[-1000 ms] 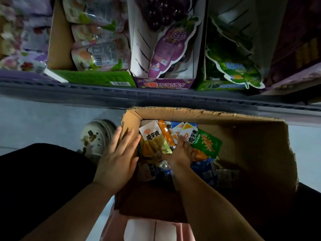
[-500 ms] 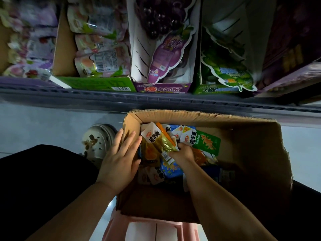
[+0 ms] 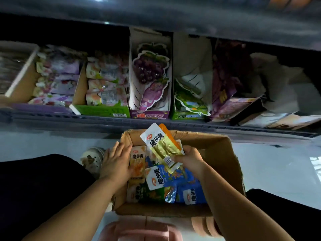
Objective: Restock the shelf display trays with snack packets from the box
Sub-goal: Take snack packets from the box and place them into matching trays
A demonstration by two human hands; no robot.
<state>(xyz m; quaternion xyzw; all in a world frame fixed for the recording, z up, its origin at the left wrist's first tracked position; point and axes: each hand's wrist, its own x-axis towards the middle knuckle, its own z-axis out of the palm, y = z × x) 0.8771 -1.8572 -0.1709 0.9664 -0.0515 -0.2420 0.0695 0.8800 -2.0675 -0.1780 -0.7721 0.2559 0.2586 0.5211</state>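
Head view: the right hand [image 3: 189, 159] pinches a yellow-green snack packet [image 3: 163, 146], with an orange packet [image 3: 169, 134] behind it, and holds both tilted over the far rim of the cardboard box [image 3: 224, 153]. The left hand [image 3: 116, 162] lies flat, fingers straight, against the box's left wall. Blue packets [image 3: 156, 176] lie inside the box. Beyond the box stand display trays [image 3: 102, 110] holding pouches. A pink stool [image 3: 139, 230] sits under the box's near side.

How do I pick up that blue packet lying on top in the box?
Pinch the blue packet by its white end, with your fingers coming down from above on the near side. It lies flat on the pile with that end bare, while the yellow packet held by the right hand hangs over its far end.
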